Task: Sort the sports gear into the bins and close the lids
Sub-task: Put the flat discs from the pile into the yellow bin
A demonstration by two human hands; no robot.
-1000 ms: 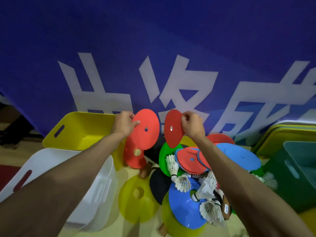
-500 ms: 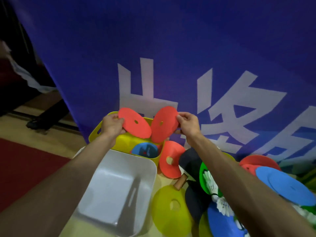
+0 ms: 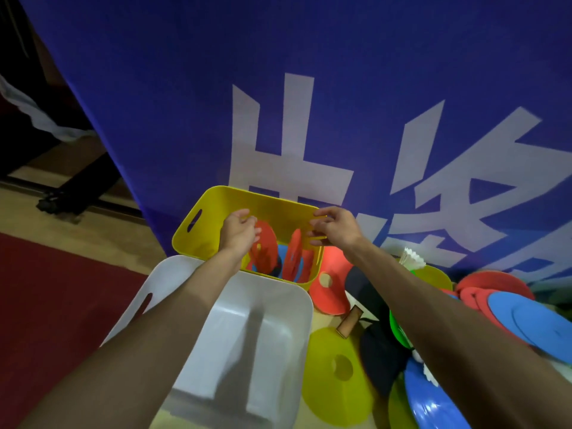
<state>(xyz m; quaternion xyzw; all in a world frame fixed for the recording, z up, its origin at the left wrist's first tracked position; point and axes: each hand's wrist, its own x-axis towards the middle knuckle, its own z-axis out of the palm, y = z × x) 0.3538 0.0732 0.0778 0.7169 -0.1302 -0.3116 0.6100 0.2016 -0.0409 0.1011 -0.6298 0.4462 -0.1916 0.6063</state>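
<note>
Red discs (image 3: 280, 255) in yellow bin (image 3: 216, 209) motion-blurred; blue disc (image 3: 433, 407) cut by bottom edge.

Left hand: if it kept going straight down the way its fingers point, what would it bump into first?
Most likely the red disc standing in the yellow bin right under the left hand; depth is hard to judge.

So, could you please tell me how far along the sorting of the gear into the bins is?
Early. Done: a blue disc lies in the yellow bin. In hand: the left hand and right hand, fingers open, hover over two red discs dropping in on edge. Left: the white bin looks empty; discs, cones, paddles and shuttlecocks lie unsorted on the floor; no lid is on.
</note>
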